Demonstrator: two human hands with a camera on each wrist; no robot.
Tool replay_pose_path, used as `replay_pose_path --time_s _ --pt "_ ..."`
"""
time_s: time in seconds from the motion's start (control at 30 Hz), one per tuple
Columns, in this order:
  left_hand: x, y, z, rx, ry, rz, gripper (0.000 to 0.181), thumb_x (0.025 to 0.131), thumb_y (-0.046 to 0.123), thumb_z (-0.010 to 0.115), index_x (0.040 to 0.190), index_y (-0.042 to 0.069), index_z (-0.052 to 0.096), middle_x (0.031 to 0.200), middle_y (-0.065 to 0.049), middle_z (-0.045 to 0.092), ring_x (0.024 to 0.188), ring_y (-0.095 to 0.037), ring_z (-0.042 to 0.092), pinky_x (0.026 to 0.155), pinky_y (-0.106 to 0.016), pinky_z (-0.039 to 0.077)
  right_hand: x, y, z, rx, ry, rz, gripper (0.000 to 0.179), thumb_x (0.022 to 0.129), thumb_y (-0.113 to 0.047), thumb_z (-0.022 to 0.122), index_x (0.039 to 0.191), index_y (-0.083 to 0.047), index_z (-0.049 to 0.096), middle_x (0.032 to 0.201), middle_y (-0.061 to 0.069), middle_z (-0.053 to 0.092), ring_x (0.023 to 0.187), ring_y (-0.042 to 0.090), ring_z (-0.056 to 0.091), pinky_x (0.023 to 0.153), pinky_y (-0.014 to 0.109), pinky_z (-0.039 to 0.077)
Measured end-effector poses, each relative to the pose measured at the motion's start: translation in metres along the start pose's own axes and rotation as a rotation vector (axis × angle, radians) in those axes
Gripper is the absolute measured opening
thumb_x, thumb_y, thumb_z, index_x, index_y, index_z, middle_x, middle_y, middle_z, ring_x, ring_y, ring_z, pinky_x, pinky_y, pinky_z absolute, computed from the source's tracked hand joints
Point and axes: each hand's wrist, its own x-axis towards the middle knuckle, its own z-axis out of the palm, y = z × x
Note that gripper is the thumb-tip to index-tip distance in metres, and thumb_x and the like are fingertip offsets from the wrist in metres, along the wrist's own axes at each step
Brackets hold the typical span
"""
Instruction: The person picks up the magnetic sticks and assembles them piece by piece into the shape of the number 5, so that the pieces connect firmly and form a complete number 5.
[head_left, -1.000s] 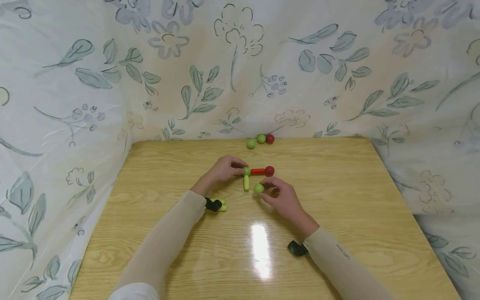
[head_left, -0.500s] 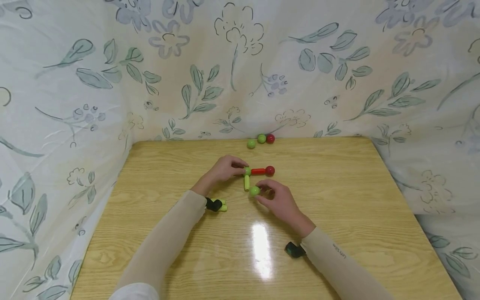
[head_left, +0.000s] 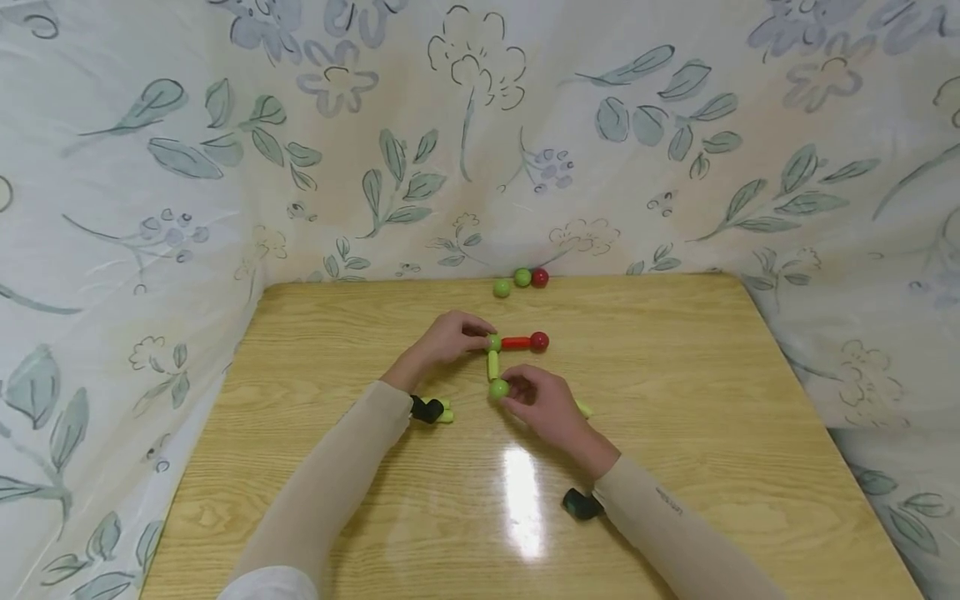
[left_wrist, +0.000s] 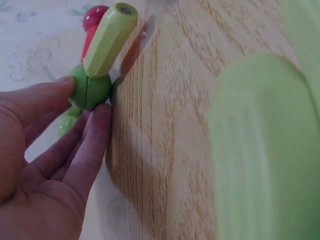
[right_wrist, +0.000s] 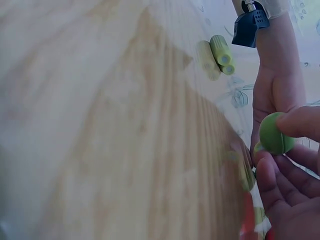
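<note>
My left hand (head_left: 453, 335) pinches a green ball (left_wrist: 90, 89) between thumb and fingertips. From that ball a red rod (head_left: 516, 342) runs right to a red ball (head_left: 539, 341), and a yellow-green rod (left_wrist: 111, 42) points toward me. My right hand (head_left: 551, 404) pinches a second green ball (head_left: 498, 389) at the near end of the yellow-green rod. Whether ball and rod touch, I cannot tell. In the right wrist view, this green ball (right_wrist: 271, 134) sits between thumb and fingers, with the left forearm behind.
Two green balls (head_left: 502, 287) and a red ball (head_left: 540, 277) lie at the table's back edge. Loose yellow-green rods (head_left: 446, 416) lie beside the left wrist. Another rod (head_left: 584, 409) is partly hidden behind the right hand. Patterned cloth (head_left: 480, 150) borders the table (head_left: 675, 350).
My right hand has moved left and slightly nearer, bringing its green ball to the yellow-green rod's near end. A rod behind that hand now shows. The left hand stays put.
</note>
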Motion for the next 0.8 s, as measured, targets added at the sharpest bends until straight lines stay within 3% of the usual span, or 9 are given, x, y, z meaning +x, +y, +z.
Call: replay_pose_path --time_s 0.33,0.8 --pt "0.0012 -0.0029 0.0002 -0.009 0.002 0.004 0.023 0.104 0.017 0.076 0.125 0.011 0.081 0.117 0.0 0.079 0.108 -0.016 0.068 0.094 -0.035 0.055 0.0064 0.0035 0.0059 -0.046 -0.025 0.048 0.029 0.094 -0.009 0.087 0.12 -0.012 0.075 0.094 -0.004 0.07 0.084 0.014 0.065 0.076 0.03 0.056" --pt "0.0047 -0.0058 -0.001 -0.002 -0.008 -0.01 0.024 0.104 0.019 0.077 0.126 0.011 0.081 0.121 0.0 0.078 0.116 -0.018 0.068 0.103 -0.038 0.053 0.0103 0.0032 0.0074 -0.066 -0.016 0.062 0.03 0.093 -0.008 0.087 0.12 -0.012 0.074 0.093 -0.003 0.069 0.082 0.015 0.064 0.074 0.029 0.055"
